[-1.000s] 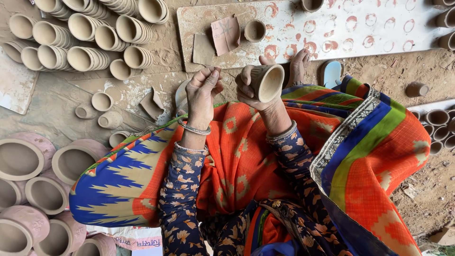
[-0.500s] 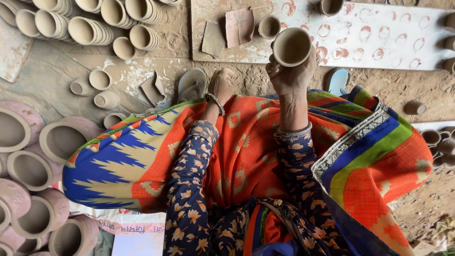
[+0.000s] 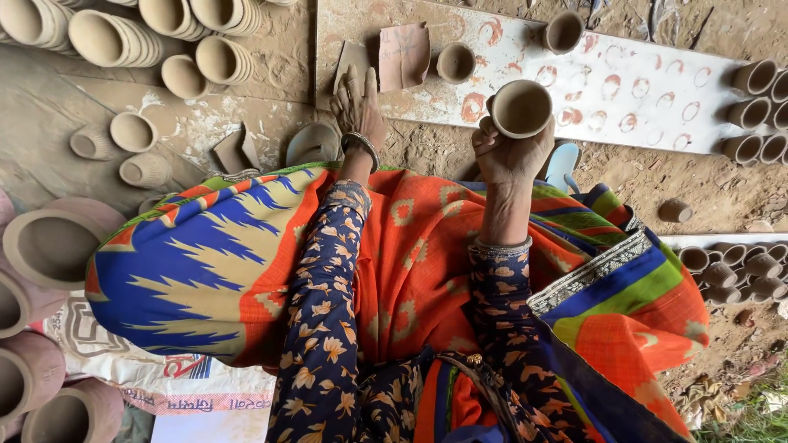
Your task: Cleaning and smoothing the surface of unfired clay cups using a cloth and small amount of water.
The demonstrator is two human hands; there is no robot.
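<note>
At 1 o'clock from the person's lap, the right hand (image 3: 507, 156) is curled shut around a small round unfired clay cup (image 3: 521, 108), its open mouth turned up toward the camera and its body gripped between thumb and fingers. The cup is held in the air over the near edge of a long white board marked with reddish ring stains (image 3: 624, 90). Half a second ago the same hand held this cup in much the same raised pose; 1 second ago it was lower, close above the orange patterned cloth (image 3: 410, 246) across the lap.

At 11 o'clock, the left hand (image 3: 357, 102) is stretched forward with fingers nearly straight, lying on a flat grey-brown clay scrap (image 3: 351, 59) at the board's left end. It does not close on anything. Half a second ago this hand was drawn back near the cloth's edge, so it has reached out since. Just right of it lies a squarish pinkish clay slab (image 3: 404, 56), and at 12 o'clock 1 small clay cup (image 3: 455, 62) stands on the board.

Stacked rows of clay cups (image 3: 123, 37) lie at 10 o'clock, and large pink-brown clay pots (image 3: 49, 246) sit at 9 o'clock.
</note>
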